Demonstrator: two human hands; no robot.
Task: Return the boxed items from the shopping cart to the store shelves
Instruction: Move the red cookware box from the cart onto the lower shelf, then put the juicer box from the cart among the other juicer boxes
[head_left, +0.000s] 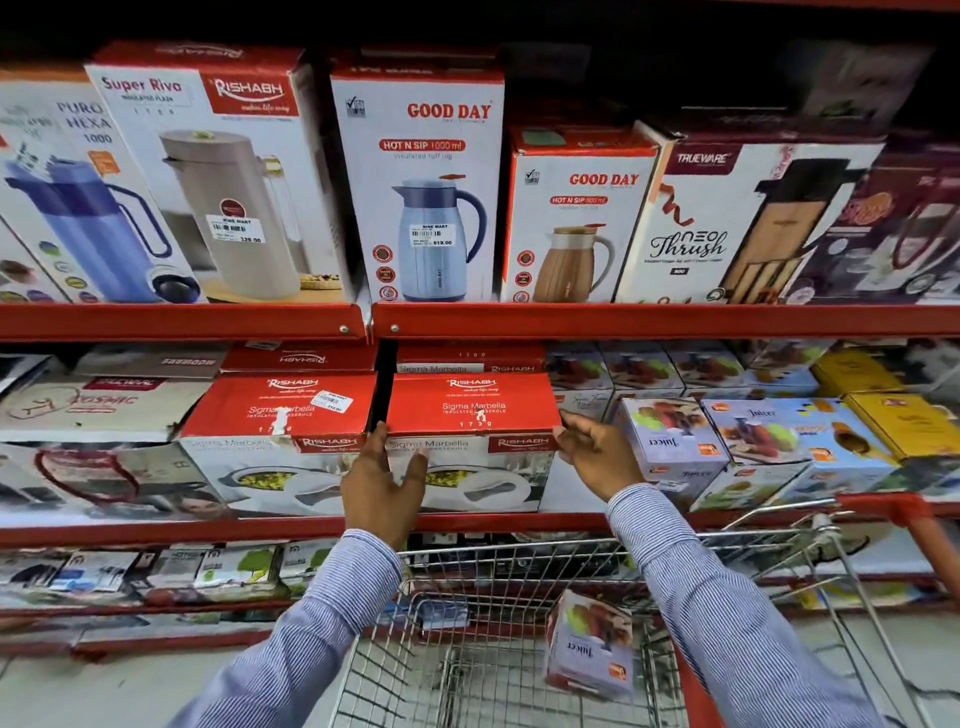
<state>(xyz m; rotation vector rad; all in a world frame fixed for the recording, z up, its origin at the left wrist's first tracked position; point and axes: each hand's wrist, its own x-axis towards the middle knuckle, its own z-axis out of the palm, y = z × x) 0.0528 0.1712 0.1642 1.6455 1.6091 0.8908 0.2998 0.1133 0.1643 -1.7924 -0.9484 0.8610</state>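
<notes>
A red and white Sigma Marbella casserole box (470, 415) rests on the middle shelf (208, 530), beside an identical box (275, 415) on its left. My left hand (382, 483) lies flat against its front left corner with fingers spread. My right hand (597, 452) touches its right front edge, fingers apart. Below, the wire shopping cart (519, 649) holds a small lilac Juicer box (589, 644) tilted near its right side.
Juicer boxes (670, 441) and yellow boxes (904, 421) fill the middle shelf to the right. The upper shelf (623, 317) carries tall flask and jug boxes (418, 182). The cart's red handle (930, 535) stands at the right. Flat packs line a low shelf (156, 577).
</notes>
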